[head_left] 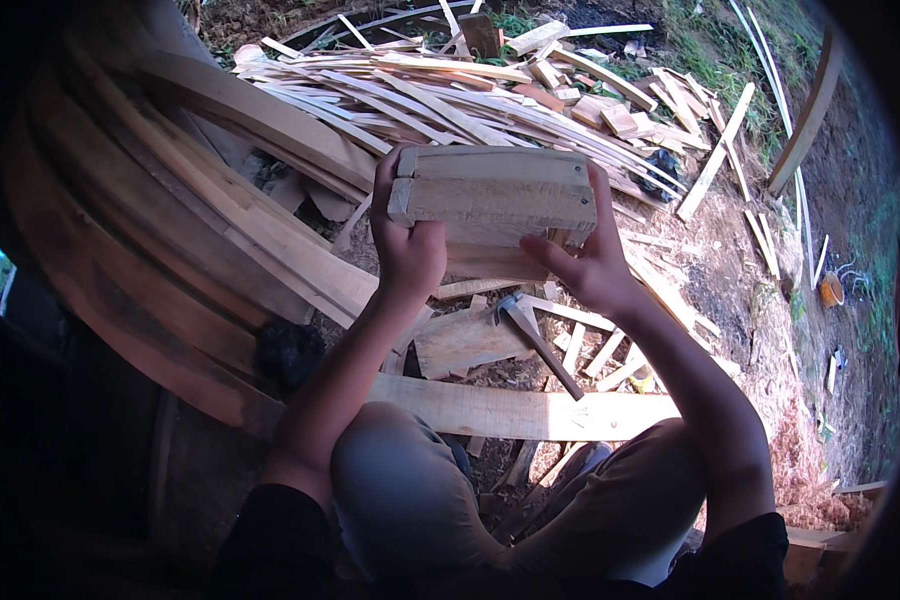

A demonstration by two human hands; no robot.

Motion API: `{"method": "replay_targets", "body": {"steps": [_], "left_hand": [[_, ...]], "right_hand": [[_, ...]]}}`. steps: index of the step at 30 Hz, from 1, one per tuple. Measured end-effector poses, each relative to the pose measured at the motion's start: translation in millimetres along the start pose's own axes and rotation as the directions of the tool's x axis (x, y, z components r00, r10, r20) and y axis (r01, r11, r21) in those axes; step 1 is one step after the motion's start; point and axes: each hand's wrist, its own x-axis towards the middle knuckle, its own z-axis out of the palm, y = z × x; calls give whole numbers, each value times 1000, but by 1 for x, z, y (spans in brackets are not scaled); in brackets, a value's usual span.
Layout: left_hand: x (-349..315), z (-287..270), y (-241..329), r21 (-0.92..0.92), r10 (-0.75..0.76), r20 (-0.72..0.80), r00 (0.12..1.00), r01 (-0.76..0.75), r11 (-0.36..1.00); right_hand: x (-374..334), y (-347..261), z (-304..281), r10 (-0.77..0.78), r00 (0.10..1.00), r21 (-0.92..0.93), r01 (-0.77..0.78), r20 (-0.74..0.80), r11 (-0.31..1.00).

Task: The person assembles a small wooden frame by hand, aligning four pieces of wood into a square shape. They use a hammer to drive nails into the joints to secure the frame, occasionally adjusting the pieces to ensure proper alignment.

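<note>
Both my hands hold up a small wooden box [500, 200] built of pale boards, with dark nail heads at its right end. My left hand [410, 250] is closed round its left end, and my right hand [590, 265] grips the right end with the thumb along the near lower edge. Some of the fingers are hidden behind the wood. Under the box, a hammer [538, 345] with a metal head and brown handle lies on wood offcuts. Just in front of my knees, a pale plank [510, 412] lies crosswise.
Long thick boards [200, 210] lean along the left side. A large heap of thin strips and offcuts [450, 95] spreads across the far ground. A black plastic bag [288, 352] sits by the boards, and an orange container [831, 291] lies at far right near an earth bank.
</note>
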Motion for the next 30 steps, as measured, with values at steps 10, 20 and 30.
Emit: {"method": "replay_targets", "body": {"steps": [10, 20, 30], "left_hand": [[1, 10, 3, -160, -501, 253, 827, 547, 822], [1, 4, -16, -28, -743, 461, 485, 845, 534], [2, -1, -26, -215, -476, 266, 838, 533, 818]], "right_hand": [[2, 20, 4, 348, 921, 330, -278, -176, 902], [9, 53, -4, 803, 594, 478, -718, 40, 507], [12, 42, -1, -236, 846, -449, -4, -479, 894]]}}
